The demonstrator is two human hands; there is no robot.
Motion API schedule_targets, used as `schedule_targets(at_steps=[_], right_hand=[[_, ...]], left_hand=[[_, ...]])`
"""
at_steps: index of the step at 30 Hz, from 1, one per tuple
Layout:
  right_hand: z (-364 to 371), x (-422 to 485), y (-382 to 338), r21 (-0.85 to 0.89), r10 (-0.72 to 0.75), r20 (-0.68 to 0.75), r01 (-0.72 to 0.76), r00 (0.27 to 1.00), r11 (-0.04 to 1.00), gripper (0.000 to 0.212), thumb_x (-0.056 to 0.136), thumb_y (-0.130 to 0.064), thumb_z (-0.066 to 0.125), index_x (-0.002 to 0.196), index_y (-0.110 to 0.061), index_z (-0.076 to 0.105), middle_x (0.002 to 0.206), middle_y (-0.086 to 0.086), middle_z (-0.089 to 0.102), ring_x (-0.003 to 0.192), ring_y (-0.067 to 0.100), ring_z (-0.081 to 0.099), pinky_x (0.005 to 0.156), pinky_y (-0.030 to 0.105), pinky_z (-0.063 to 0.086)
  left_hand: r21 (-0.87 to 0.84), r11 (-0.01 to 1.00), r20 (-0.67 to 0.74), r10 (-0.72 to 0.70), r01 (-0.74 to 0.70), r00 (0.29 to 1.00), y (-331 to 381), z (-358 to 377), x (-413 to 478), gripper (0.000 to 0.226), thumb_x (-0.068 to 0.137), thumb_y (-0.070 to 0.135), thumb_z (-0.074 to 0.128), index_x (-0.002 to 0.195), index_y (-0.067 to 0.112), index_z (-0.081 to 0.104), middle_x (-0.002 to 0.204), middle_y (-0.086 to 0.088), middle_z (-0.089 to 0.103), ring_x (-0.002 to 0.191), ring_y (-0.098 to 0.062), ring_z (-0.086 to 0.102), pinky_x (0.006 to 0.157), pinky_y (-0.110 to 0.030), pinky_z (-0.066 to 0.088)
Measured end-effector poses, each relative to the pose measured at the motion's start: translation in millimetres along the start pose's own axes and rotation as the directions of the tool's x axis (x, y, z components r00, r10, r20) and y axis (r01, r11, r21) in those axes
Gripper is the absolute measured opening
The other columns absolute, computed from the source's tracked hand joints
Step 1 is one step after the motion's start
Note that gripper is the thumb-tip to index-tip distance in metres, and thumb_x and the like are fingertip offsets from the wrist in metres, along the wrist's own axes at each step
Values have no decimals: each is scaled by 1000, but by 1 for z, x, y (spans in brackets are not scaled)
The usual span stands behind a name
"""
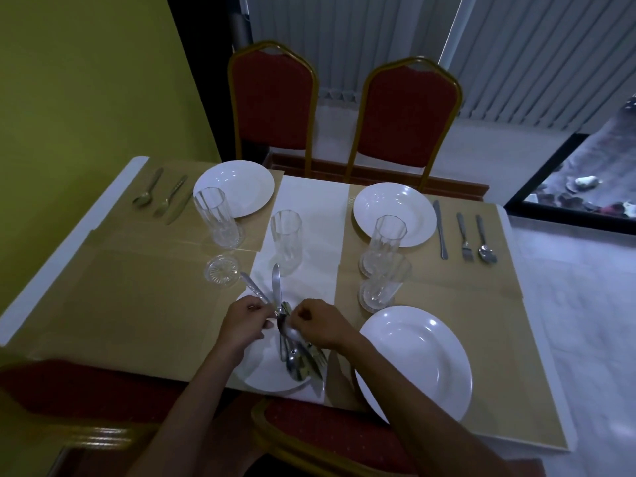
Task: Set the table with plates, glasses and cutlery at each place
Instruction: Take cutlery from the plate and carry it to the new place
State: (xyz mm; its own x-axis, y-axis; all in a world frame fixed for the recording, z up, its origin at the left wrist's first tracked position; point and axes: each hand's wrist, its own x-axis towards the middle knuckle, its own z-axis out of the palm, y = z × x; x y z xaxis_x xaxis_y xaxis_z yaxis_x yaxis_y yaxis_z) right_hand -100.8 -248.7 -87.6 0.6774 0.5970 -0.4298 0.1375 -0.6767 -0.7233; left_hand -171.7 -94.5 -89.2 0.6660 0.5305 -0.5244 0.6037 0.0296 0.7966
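A bundle of cutlery (299, 352) lies on the near plate (265, 373) at the worktop's (137, 304) near edge, spoons and forks piled together. Both hands meet over its upper end. The left hand (242, 325) has its fingers closed on a knife (276, 287) and another handle (253, 287) that fan up and away from the pile. The right hand (318, 327) is curled beside it, fingers pinched at the top of the bundle; which piece it grips is hard to tell in the dim light.

Just right of this plate lies a second plate (420, 363), bare. Beyond the hands stand glasses: one in the centre (286, 239), one left (218, 218) with another lying towards the camera (222, 270) below it, and two close together on the right (383, 263).

The two far places are laid. The far left plate (237, 187) has a spoon, fork and knife (165, 197) to its left; the far right plate (395, 211) has a knife, fork and spoon (464, 235) to its right. Two red chairs (344, 111) stand behind the worktop
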Motion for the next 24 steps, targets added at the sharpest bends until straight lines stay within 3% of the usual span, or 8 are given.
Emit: schedule_targets(at_steps=[4, 7, 10, 12, 16, 19, 21, 24], right_hand=[[0, 0, -7, 7, -25, 15, 25, 1000, 1000, 22, 93, -24, 60, 101, -8, 71, 103, 11, 69, 86, 23, 65, 81, 36, 55], [-4, 2, -6, -21, -36, -15, 36, 999, 999, 22, 95, -23, 59, 106, -9, 71, 110, 10, 69, 92, 23, 65, 81, 32, 51], [-8, 7, -4, -120, -64, 15, 65, 998, 991, 21, 98, -23, 57, 112, -12, 69, 121, 9, 65, 105, 24, 63, 83, 28, 45], [-12, 12, -5, -176, -77, 64, 87, 995, 980, 23, 99, -22, 55, 115, -12, 68, 125, 9, 63, 108, 25, 61, 86, 29, 44], [-18, 23, -14, -266, -107, 143, 142, 984, 953, 25, 99, -21, 54, 115, -14, 71, 125, 7, 65, 108, 25, 61, 85, 30, 45], [-16, 32, -20, -162, -88, 81, 100, 993, 982, 25, 98, -32, 56, 108, -15, 71, 117, 6, 68, 103, 23, 63, 83, 28, 45], [-10, 39, -20, -18, -24, -46, 23, 999, 1000, 32, 96, -42, 55, 103, -13, 67, 108, 7, 68, 96, 23, 65, 83, 35, 51], [6, 50, -16, -33, 44, -149, -50, 988, 998, 32, 97, -38, 52, 90, -9, 63, 91, 8, 66, 85, 22, 63, 77, 36, 52]], left_hand=[[-35, 999, 6, -5, 6, 1000, 0, 1, -7, 14, 86, 19, 68, 82, 6, 70, 74, -3, 73, 63, -13, 68, 58, -29, 48], [217, 970, -51, 122, -109, 991, -5, -4, -10, 19, 86, 33, 69, 74, 19, 73, 72, 6, 74, 67, -11, 70, 66, -31, 52], [494, 821, -53, 356, -285, 933, -8, -11, -12, 7, 87, 30, 68, 83, 25, 71, 81, 11, 68, 73, -7, 63, 65, -26, 47], [608, 686, 68, 457, -400, 887, -10, -14, -11, 15, 88, 25, 68, 102, 27, 70, 89, 7, 60, 77, -9, 59, 66, -25, 44], [724, 532, 207, 439, -438, 875, -16, -23, -12, 18, 89, 30, 66, 105, 36, 71, 91, 6, 48, 88, -12, 55, 68, -27, 42], [725, 571, 179, 382, -384, 907, -25, -35, -10, 6, 86, 37, 68, 88, 39, 74, 90, 7, 54, 88, -10, 56, 68, -28, 43], [660, 673, 122, 342, -333, 932, -32, -46, -8, 10, 84, 36, 73, 75, 41, 75, 84, 9, 67, 79, -5, 61, 65, -26, 43], [530, 809, 30, 283, -256, 959, -40, -59, -12, 14, 84, 31, 74, 70, 32, 76, 77, 15, 73, 71, 1, 62, 63, -21, 43]])
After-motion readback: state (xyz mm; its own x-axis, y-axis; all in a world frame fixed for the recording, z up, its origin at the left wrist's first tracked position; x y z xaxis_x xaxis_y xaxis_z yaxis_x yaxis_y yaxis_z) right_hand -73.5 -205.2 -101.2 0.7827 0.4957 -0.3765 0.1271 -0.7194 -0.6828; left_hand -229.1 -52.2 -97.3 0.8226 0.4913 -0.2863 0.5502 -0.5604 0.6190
